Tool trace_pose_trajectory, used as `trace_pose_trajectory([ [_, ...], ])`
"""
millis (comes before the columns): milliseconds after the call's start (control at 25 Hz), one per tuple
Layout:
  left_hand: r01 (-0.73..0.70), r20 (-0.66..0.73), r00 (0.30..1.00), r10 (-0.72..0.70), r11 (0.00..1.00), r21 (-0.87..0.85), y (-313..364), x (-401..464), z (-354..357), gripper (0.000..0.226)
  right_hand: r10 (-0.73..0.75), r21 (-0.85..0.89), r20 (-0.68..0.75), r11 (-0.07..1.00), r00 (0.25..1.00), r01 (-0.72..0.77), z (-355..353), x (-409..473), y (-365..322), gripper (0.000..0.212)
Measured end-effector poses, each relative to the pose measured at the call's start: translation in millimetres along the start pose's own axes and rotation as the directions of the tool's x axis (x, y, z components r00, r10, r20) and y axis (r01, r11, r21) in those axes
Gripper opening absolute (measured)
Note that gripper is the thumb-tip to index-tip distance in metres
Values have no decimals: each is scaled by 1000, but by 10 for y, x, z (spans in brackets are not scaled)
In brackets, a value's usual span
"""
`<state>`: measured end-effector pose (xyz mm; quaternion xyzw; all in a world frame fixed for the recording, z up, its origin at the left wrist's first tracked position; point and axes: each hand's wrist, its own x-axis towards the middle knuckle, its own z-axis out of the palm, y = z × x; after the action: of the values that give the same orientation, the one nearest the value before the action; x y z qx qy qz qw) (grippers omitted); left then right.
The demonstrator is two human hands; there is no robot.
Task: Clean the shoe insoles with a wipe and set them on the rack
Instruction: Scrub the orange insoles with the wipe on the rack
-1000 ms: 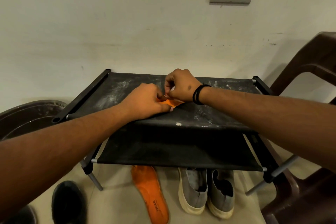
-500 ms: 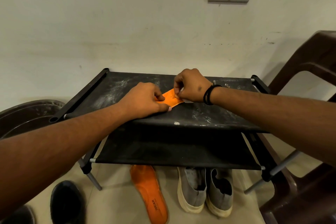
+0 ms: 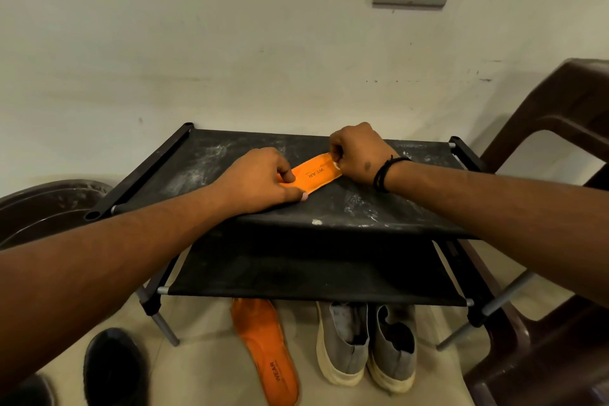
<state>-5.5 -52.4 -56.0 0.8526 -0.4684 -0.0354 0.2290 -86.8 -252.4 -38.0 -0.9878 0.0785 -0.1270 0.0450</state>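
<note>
An orange insole (image 3: 316,175) printed "WEAR" lies on the dusty top shelf of the black rack (image 3: 362,211). My left hand (image 3: 260,181) holds its left end down, fingers curled over it and thumb on top. My right hand (image 3: 359,152) sits fisted at the insole's right end, gripping a white wipe (image 3: 336,165), of which only a sliver shows under the fingers. A second orange insole (image 3: 267,353) lies on the floor below the rack's front edge.
A pair of grey shoes (image 3: 365,343) stands on the floor under the rack, and a black shoe (image 3: 112,369) lies at the lower left. A brown plastic chair (image 3: 543,142) crowds the right side. A dark round tub (image 3: 43,208) sits at the left.
My right hand has slid to the right along the insole with the wipe, uncovering more of the orange surface. My left hand has stayed on the left end.
</note>
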Motion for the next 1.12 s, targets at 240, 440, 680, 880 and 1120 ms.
trace_pose_trajectory([
  [240, -6, 11, 1000, 6, 1000, 15, -16, -31, -10, 52, -96, 336, 45, 939, 994, 76, 5, -125, -405, 14],
  [440, 13, 11, 1000, -13, 1000, 3, -3, -19, -4, 57, -176, 201, 76, 967, 981, 158, 2, -95, -361, 13],
  [680, 9, 10, 1000, -9, 1000, -23, 10, -16, 0, 36, -8, 96, 3, 995, 1000, 8, 62, 134, -256, 21],
  [880, 3, 12, 1000, -2, 1000, -6, -39, -16, 6, 64, -49, 374, 104, 927, 993, 7, 22, 20, -505, 16],
  [1120, 38, -10, 999, -39, 998, -43, -6, -9, 4, 39, -49, 52, 75, 998, 996, 45, 6, 124, -172, 16],
])
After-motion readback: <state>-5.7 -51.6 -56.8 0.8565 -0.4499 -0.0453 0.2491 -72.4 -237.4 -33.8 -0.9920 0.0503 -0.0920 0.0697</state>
